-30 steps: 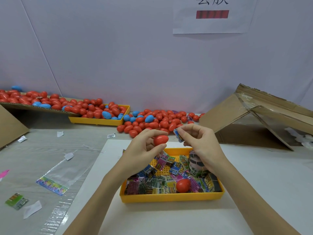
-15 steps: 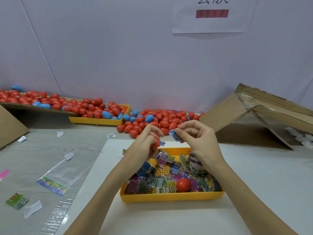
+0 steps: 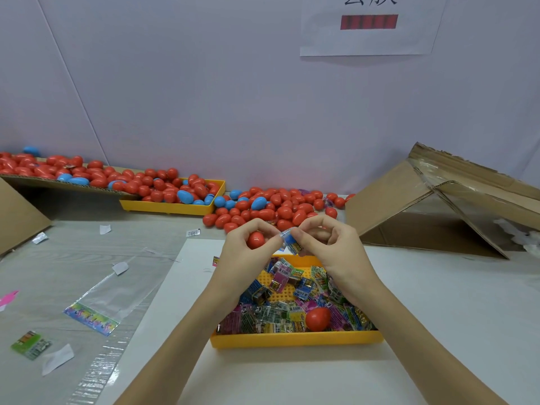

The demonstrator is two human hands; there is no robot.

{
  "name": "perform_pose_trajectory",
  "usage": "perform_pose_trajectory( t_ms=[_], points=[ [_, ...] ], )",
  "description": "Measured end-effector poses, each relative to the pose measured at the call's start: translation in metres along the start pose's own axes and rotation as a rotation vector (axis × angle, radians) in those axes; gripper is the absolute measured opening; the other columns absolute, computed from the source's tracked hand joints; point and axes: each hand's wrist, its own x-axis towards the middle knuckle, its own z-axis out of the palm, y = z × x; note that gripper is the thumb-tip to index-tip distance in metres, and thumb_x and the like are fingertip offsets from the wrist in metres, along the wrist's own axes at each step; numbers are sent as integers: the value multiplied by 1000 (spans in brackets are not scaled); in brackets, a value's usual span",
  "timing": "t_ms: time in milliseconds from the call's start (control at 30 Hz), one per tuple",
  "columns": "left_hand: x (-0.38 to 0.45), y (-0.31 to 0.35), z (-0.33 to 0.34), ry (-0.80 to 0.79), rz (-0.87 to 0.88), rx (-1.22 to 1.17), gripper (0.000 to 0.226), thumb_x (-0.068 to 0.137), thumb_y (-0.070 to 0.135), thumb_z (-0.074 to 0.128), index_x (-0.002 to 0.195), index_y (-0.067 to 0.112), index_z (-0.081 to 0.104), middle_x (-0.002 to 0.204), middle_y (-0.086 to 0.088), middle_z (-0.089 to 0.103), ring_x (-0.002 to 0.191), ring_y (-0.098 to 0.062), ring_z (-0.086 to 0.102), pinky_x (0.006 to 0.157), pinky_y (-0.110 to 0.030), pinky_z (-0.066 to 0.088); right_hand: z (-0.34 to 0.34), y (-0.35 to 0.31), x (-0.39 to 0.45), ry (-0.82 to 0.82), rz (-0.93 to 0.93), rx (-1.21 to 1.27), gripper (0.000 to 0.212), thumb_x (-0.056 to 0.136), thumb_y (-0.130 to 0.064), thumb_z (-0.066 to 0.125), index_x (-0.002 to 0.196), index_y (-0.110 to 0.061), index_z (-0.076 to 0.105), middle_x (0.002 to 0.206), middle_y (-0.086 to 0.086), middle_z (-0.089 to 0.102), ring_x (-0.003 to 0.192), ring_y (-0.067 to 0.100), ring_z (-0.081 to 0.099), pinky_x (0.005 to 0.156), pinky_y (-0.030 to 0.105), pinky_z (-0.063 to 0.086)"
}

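Red egg [image 3: 255, 239] sits tucked in my left hand [image 3: 248, 254], which curls round it; a second ago it showed at my fingertips. My right hand [image 3: 330, 249] pinches a packet [image 3: 290, 243]. Both hands have closed together over the far edge of the tray [image 3: 295, 339], so I judge the packet goes into the egg next. More packets [image 3: 280, 287] and a loose egg [image 3: 318, 318] fill the tray; a pile [image 3: 271, 209] lies far, a box [image 3: 432, 209] right. Nothing blocks me.
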Motion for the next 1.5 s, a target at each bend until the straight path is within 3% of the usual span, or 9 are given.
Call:
perform_pose_trajectory(
  t_ms=[67,233,400,700,1000,1100,1267,1367,1500],
  points=[
    [0,0,0,42,21,38,19,92,14,74,78,27,71,73,16,65,66,3,61,62,-14,50,1,0,-1,-43,67,51,23,85,-32,78,95,-11,75,93,5,79,87,14,74,72,22,58],
    [1,0,0,61,76,40,16,90,11,76,77,20,69,59,14,57,57,3,54,56,-9,45,1,-5,-1,-132,212,182,25,85,-37,77,97,-15,77,100,7,78,92,18,75,80,26,59],
    [1,-2,-1,45,139,70,16,90,11,76,80,21,71,62,16,60,64,3,58,63,-9,48,3,-5,-1,-144,261,215,45,86,-38,77,109,0,69,107,13,77,90,21,75,81,28,61],
    [1,0,-2,37,266,110,10,90,17,79,88,25,73,82,14,71,83,-2,68,73,-12,54,3,-5,-3,-147,150,87,29,94,-29,72,105,-2,71,95,14,78,90,28,76,81,31,62],
    [1,-5,-2,93,354,289,12,90,14,77,93,23,70,84,21,68,88,-3,68,77,-13,53,5,-4,-5,-19,1,-75,12,93,-26,75,98,-16,79,92,-3,79,88,10,75,77,18,57],
    [2,-4,-4,-37,233,223,6,96,21,73,101,23,70,82,22,65,82,-3,67,74,-17,52,2,-3,-2,1,16,-42,10,92,-21,76,99,-14,79,93,-1,79,90,14,75,75,21,58],
    [5,1,-7,-188,-37,-69,40,105,19,49,143,25,58,79,-3,59,63,-8,51,63,-14,43,-6,-2,2,121,40,-3,13,92,-19,76,103,-14,78,92,-1,79,90,15,74,73,21,58],
    [1,4,-6,-171,83,41,48,106,14,56,151,26,44,103,-1,67,85,-3,68,77,-18,54,-9,-3,3,101,38,-9,12,93,-18,75,103,-14,78,93,-2,79,91,13,74,73,20,58],
    [0,5,-8,-187,152,75,53,95,10,71,142,16,49,116,-2,73,110,-14,70,97,-29,56,-10,-3,2,61,24,-31,13,95,-19,73,107,-16,77,96,0,78,90,12,72,71,20,57]
  ],
)
